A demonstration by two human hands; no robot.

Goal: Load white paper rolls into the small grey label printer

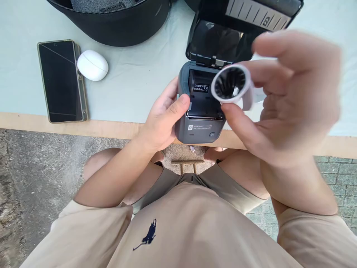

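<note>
A small dark grey label printer [200, 136] sits at the table's front edge, its black lid [202, 41] tipped back and its inner bay exposed. My left hand [164, 115] grips the printer's left side, with the thumb over the rim of the bay. In my right hand [292, 93], a small white label roll [247, 95] is pinched between thumb and fingers. The roll is tilted so that its hollow core faces me, just above the right part of the bay. Part of the bay is hidden behind the roll, and my right hand is blurred.
On the left, a phone [60, 82] lies beside a white rounded case [93, 65]. A black zippered case [131, 28] stands at the back. Behind the lid is a black object with a grey marked strip [258, 13]. The wooden table edge [111, 128] runs before my lap.
</note>
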